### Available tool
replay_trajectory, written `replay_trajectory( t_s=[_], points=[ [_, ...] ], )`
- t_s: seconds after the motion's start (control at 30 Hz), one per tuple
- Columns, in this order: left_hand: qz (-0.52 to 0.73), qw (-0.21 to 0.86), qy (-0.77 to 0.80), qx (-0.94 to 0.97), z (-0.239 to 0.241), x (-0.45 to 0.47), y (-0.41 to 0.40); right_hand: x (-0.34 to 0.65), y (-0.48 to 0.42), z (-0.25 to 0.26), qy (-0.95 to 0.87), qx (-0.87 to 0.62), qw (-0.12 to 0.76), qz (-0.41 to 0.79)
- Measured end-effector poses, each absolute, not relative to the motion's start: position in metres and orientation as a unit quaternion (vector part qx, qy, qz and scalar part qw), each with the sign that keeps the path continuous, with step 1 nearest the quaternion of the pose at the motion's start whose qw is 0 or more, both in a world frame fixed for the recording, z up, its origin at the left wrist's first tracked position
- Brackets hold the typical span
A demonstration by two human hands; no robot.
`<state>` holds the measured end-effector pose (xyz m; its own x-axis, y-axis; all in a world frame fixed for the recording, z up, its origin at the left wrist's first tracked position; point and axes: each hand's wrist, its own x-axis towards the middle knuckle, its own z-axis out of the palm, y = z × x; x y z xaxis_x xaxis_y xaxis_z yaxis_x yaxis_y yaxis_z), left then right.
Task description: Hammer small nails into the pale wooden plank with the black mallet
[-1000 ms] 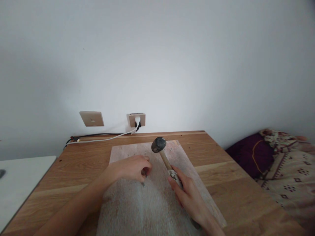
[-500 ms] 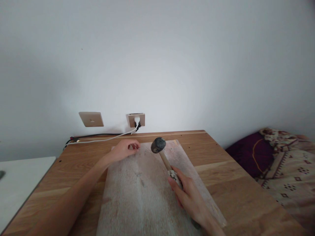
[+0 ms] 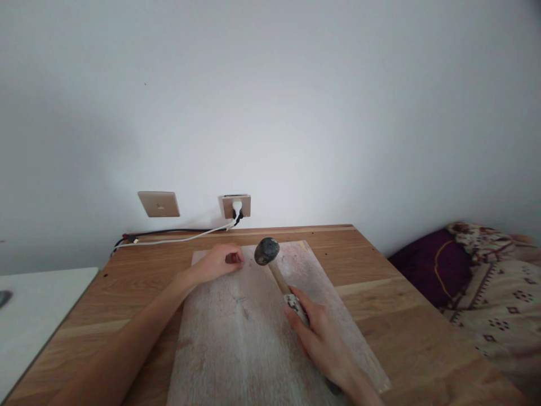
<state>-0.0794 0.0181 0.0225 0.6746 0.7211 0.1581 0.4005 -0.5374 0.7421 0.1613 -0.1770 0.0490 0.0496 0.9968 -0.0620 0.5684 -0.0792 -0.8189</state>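
**Hammer held over the board, left hand at the far edge**

The hammer (image 3: 274, 270) is gripped by the right hand (image 3: 316, 338), fingers clamped on the handle. Its long axis runs away from the person, head leaning left above the board (image 3: 236, 349) on the bench (image 3: 380, 270). The left hand (image 3: 220, 262) rests just left of the head, fingertips pinched together, possibly on a small nail.

— What is the right hand (image 3: 324, 343) doing?
— It is gripping the wooden handle of a hammer (image 3: 274, 267), whose dark head is hovering over the far end of a pale board (image 3: 236, 344).
— And the left hand (image 3: 220, 261)?
— It is resting curled on the board's far left corner, pinching something too small to tell, on the wooden table (image 3: 401, 316).
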Motion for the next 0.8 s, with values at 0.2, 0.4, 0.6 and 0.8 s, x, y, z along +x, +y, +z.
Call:
replay_trajectory(
  t_s=[0.2,0.4,0.6,0.8],
  points=[
    [0.244,0.386,0.366,0.81,0.023,-0.076,0.015,0.151,-0.171,0.051,-0.625,-0.639,0.291,0.34],
    [0.266,0.406,0.342,0.805,0.014,-0.078,0.02,0.144,-0.165,0.045,-0.659,-0.629,0.258,0.321],
    [0.269,0.412,0.342,0.801,0.01,-0.077,0.022,0.141,-0.166,0.046,-0.651,-0.643,0.241,0.324],
    [0.211,0.34,0.389,0.83,0.039,-0.086,0.014,0.146,-0.169,0.053,-0.646,-0.623,0.283,0.338]
  ],
)
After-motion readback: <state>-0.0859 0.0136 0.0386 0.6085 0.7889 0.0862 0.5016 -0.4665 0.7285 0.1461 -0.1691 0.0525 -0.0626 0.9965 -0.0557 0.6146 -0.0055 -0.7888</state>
